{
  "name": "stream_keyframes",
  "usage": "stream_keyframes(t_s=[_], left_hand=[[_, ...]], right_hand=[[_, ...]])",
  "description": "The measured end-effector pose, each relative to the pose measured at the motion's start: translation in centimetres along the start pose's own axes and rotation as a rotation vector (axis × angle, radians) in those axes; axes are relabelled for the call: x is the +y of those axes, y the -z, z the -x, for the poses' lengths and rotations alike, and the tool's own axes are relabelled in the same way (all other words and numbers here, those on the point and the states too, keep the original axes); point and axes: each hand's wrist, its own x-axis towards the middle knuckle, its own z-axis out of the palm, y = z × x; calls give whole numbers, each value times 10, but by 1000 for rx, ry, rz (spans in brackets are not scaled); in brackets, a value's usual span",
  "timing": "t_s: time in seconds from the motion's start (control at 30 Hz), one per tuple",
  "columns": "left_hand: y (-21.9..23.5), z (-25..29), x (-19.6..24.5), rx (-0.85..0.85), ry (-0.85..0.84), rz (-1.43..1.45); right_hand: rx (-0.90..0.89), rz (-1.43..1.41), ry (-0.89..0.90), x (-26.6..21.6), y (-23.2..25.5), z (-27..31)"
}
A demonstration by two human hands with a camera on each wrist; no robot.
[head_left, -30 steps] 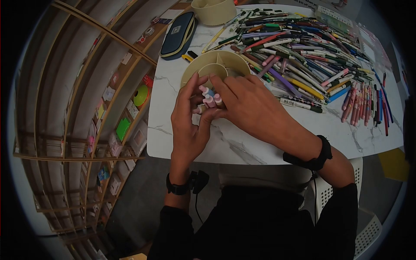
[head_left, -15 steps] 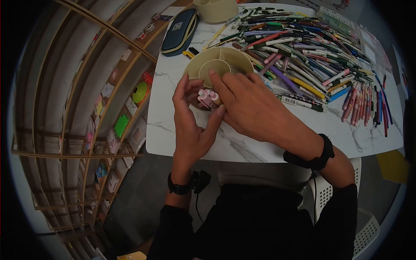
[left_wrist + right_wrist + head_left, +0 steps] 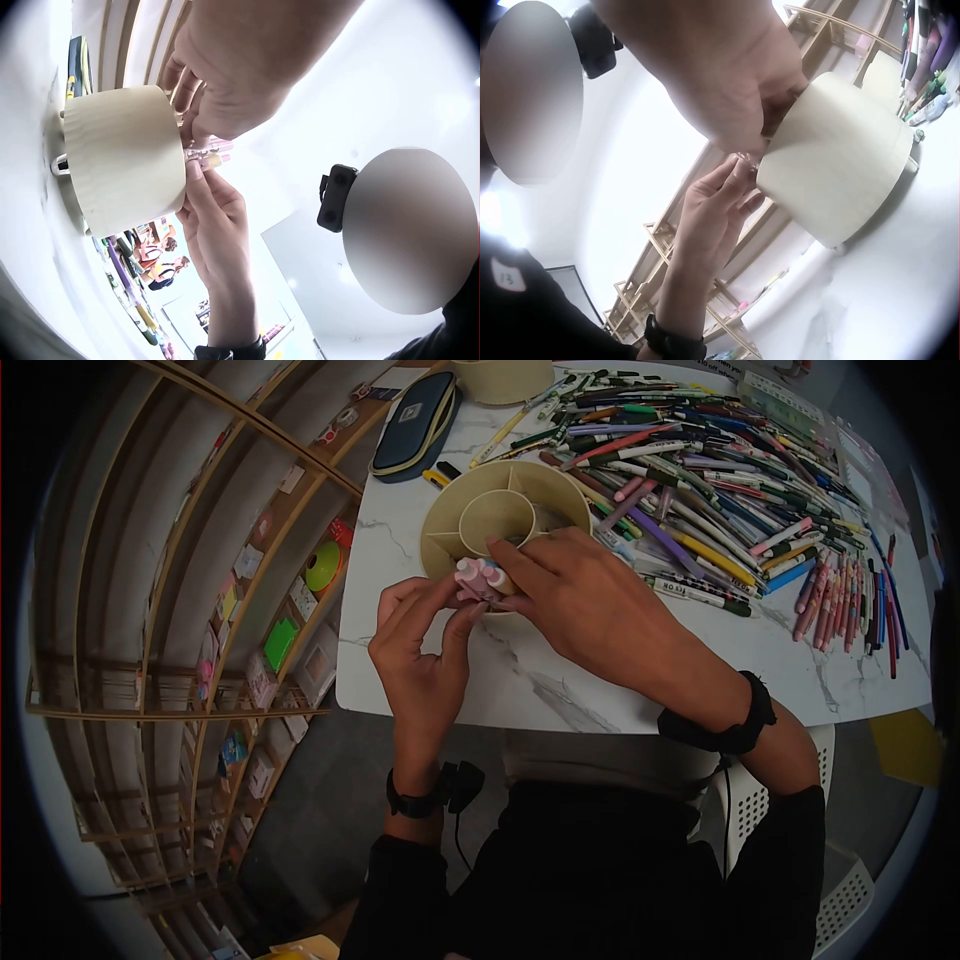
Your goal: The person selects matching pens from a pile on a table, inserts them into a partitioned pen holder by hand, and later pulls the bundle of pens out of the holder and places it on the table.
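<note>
A round cream pen organizer (image 3: pixel 437 510) with divided compartments and a round inner cup stands on the marbled table. Several pink-capped pens (image 3: pixel 478 575) stand bunched upright at its near side, their lower parts hidden by the wall. My left hand (image 3: pixel 418 645) pinches this bunch between thumb and fingertips from the left. From the right, my right hand (image 3: pixel 610 615) holds the same pens, its fingers reaching over the rim. In the left wrist view the pen ends (image 3: pixel 214 156) stick out past the organizer's rim between both hands. The right wrist view shows the organizer's outer wall (image 3: pixel 836 161) close beside my fingers.
A large heap of loose pens (image 3: pixel 690 480) spreads across the table's back and right. Pink patterned pens (image 3: pixel 825 600) lie in a row at the right. A dark blue pencil case (image 3: pixel 415 425) and another cream container (image 3: pixel 505 380) are behind. Shelves (image 3: pixel 200 590) stand to the left.
My left hand's fingers have gone from cupped around the pens to pinching them, and the hand has shifted slightly left. The right hand stays close to the bunch.
</note>
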Motion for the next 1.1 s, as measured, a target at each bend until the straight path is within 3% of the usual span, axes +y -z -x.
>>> stream_keyframes(t_s=[0.3,0.37,0.43,0.6,0.67,1.03,1.1], left_hand=[[0,-7,-1,40,-94,-4],[1,-10,3,51,-107,15],[2,-12,5,61,-121,34],[2,-16,13,6,48,272],[0,-17,12,-2,36,281],[-16,-14,2,13,-48,425],[-16,-10,1,15,69,611]], right_hand=[[-56,-119,-86,-4,8,0],[56,-145,-36,-2,4,1],[37,-179,-53,-4,8,-1],[17,-252,-86,-6,12,-5],[-24,-270,-152,-5,13,-5],[26,-316,-152,-1,9,3],[23,-304,-142,-2,8,4]])
